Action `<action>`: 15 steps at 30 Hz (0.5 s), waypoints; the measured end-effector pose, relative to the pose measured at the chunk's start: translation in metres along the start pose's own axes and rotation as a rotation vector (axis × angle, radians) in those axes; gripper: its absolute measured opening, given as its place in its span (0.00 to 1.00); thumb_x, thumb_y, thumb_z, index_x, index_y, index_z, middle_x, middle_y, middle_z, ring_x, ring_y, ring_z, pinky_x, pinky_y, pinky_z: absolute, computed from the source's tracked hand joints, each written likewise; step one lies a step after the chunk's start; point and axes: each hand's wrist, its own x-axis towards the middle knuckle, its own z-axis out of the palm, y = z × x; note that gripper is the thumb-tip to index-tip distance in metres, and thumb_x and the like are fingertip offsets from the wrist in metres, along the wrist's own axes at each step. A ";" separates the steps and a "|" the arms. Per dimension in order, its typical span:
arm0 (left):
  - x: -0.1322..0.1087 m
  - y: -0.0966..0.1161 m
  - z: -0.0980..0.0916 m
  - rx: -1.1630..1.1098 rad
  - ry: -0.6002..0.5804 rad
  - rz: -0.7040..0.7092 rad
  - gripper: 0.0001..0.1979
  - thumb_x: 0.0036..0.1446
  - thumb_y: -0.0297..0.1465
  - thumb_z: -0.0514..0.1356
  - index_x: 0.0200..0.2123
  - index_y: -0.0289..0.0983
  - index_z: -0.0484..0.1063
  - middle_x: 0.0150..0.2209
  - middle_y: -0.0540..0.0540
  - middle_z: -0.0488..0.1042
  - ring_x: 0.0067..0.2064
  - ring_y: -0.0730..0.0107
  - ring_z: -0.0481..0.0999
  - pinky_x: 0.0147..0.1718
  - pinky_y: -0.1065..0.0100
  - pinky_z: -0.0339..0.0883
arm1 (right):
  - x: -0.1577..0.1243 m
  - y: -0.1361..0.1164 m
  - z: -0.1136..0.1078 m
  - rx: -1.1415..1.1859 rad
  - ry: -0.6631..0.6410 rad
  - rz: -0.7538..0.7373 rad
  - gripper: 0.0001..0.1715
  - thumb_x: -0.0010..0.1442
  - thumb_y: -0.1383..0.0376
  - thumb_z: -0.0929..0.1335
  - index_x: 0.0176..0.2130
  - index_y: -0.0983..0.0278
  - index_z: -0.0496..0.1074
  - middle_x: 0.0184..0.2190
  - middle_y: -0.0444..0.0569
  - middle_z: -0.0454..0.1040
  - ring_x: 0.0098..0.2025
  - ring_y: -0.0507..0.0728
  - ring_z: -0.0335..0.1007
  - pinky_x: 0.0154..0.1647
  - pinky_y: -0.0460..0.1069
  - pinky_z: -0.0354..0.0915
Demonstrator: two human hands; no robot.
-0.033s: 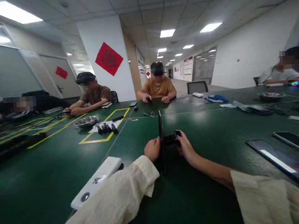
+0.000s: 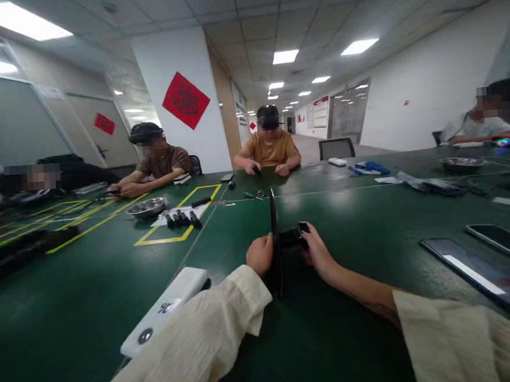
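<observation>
A thin black flat piece (image 2: 278, 271) stands upright over the table in front of me, seen almost edge-on, so its face is hidden. My left hand (image 2: 260, 256) is closed against its left side, fingers partly out of sight. A short black arm-like part (image 2: 289, 237) juts from its right side. My right hand (image 2: 319, 251) is wrapped round the outer end of that part, thumb on top near a small squarish block. What kind of object this is, I cannot make out.
A white device (image 2: 165, 313) lies by my left forearm, two phones (image 2: 474, 269) at the right. Several black cylinders (image 2: 182, 219) and a metal bowl (image 2: 147, 208) stand left on the green table (image 2: 353, 219). Other people sit around it, one (image 2: 268, 149) directly opposite.
</observation>
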 end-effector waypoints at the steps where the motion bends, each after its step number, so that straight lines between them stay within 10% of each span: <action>1: 0.000 -0.001 0.001 -0.016 0.014 -0.004 0.23 0.62 0.34 0.44 0.33 0.28 0.76 0.32 0.37 0.76 0.35 0.62 0.73 0.29 0.69 0.58 | 0.001 0.001 -0.001 -0.003 -0.003 0.001 0.28 0.54 0.55 0.60 0.54 0.55 0.56 0.18 0.36 0.57 0.15 0.47 0.53 0.14 0.40 0.42; 15: 0.002 -0.006 0.003 -0.076 0.056 0.068 0.24 0.62 0.35 0.43 0.29 0.30 0.76 0.30 0.38 0.76 0.32 0.64 0.73 0.29 0.69 0.60 | -0.002 -0.003 -0.001 -0.004 -0.046 -0.021 0.25 0.55 0.55 0.60 0.52 0.56 0.57 0.19 0.37 0.57 0.16 0.47 0.52 0.14 0.40 0.41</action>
